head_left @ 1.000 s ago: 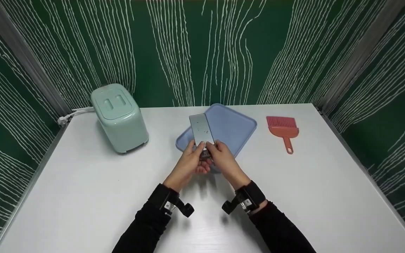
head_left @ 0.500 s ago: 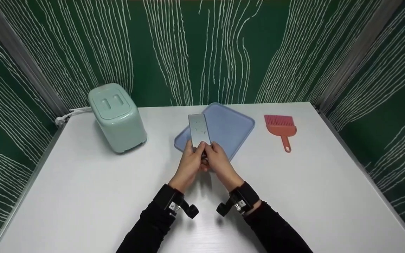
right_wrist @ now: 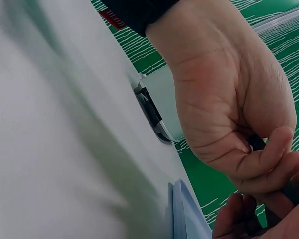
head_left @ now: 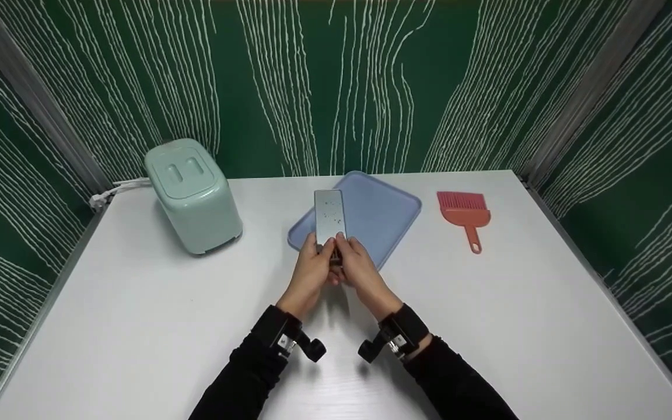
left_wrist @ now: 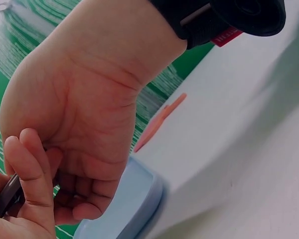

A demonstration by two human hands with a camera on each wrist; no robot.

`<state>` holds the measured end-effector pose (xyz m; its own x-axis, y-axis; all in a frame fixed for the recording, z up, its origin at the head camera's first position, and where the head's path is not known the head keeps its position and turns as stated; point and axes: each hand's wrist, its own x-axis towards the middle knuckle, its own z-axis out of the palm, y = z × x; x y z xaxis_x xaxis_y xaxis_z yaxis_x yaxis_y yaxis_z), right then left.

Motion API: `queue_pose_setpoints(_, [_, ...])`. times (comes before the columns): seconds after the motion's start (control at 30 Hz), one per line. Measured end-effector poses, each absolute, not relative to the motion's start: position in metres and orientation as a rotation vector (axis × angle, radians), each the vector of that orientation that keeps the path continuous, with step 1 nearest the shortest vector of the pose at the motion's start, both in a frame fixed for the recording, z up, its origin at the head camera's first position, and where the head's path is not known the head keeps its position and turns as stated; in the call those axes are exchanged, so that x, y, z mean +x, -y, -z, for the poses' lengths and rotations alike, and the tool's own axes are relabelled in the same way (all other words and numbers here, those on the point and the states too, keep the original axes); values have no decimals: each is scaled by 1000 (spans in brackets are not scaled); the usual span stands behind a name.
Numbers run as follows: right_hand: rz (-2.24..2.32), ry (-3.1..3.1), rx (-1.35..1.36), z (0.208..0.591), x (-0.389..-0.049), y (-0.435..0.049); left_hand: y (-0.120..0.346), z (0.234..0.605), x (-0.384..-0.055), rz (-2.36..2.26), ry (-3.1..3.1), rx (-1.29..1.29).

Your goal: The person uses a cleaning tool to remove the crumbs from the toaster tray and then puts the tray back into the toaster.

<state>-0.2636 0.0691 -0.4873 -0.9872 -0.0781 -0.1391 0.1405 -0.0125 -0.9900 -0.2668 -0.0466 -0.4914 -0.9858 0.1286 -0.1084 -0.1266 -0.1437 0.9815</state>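
Fingers (head_left: 328, 247) of left hand (head_left: 308, 272) and right hand (head_left: 363, 269) hold the grey flat object (head_left: 329, 217), less slanted than a second ago.

Toaster (head_left: 196, 198), tray (head_left: 378, 210), brush (head_left: 465, 217) on white table (head_left: 137, 338).

Silver plate (head_left: 329, 217): swung from a leftward slant to nearly straight ahead.
Right hand (head_left: 361, 270): drawn closer to left hand (head_left: 308, 272).
Blue tray (head_left: 380, 213): near corner, visible earlier, now behind the hands.
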Motion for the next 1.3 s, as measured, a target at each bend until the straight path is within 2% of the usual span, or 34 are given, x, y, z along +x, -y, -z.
queue_pose_setpoints(0.33, [2090, -2106, 40, 486, -265, -76, 51, 490, -267, -2249, -1934, 16])
queue_pose_setpoints(0.6, [2008, -2239, 138, 487, -274, -101, 56, 489, -268, -2232, -1903, 40])
queue_pose_setpoints(1.07, [1781, -2524, 206, 498, -300, -190, 66, 492, -266, -2128, -1957, 102])
queue_pose_setpoints(1.3, [1536, -2700, 314, 498, -315, -251, 70, 494, -265, -2090, -1998, 133])
